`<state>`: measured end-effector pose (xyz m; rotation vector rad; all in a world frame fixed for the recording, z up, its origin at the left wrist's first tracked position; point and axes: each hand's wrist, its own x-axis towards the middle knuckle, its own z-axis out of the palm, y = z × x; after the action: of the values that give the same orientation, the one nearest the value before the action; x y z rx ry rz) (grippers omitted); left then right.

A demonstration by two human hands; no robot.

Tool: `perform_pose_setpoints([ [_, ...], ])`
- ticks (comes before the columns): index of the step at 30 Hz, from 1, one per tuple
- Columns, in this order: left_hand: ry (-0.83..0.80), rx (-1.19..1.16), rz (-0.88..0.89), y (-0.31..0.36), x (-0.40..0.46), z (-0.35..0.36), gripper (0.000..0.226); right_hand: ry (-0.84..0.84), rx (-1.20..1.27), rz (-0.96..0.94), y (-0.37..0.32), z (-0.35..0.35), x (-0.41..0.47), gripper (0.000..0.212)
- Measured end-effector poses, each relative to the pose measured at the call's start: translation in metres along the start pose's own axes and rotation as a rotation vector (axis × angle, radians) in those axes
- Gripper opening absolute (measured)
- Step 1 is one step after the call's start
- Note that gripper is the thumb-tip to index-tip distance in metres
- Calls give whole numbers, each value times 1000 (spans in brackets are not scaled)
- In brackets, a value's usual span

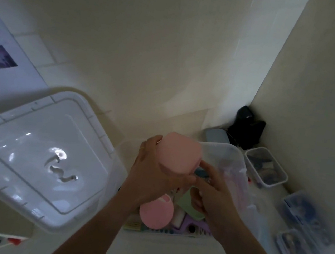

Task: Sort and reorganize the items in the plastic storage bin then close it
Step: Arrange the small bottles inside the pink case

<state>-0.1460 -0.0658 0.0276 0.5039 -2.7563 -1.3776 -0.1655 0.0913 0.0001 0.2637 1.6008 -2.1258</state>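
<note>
My left hand [154,175] grips a pink cylindrical container [179,154] and holds it up over the clear plastic storage bin [230,154]. My right hand [214,198] is beside it, fingers curled around a pale green item [186,202], with a small teal thing [201,172] at the fingertips. Inside the bin lie a pink round lid or cup [156,213], a purple comb-like item [190,228] and other small things, partly hidden by my hands. The bin's white lid [36,156] rests tilted to the left.
Small clear boxes with contents stand to the right: one [265,167] near the wall, two more [306,212] [294,250] nearer me. A black object [247,126] and a grey-blue case [217,136] sit in the corner. Walls close in behind and right.
</note>
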Motion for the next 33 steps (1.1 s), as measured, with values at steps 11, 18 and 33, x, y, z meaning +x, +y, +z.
perform_pose_setpoints([
  [11, 4, -851, -378, 8, 17, 1, 73, 46, -64, -40, -11, -7, 3, 33],
  [18, -106, -1069, -402, 11, 14, -1, 35, 44, -90, -38, -15, -13, 6, 37],
  [33, -109, -1047, -383, 7, 10, 11, 22, 3, -1228, -685, -70, -9, 23, 46],
])
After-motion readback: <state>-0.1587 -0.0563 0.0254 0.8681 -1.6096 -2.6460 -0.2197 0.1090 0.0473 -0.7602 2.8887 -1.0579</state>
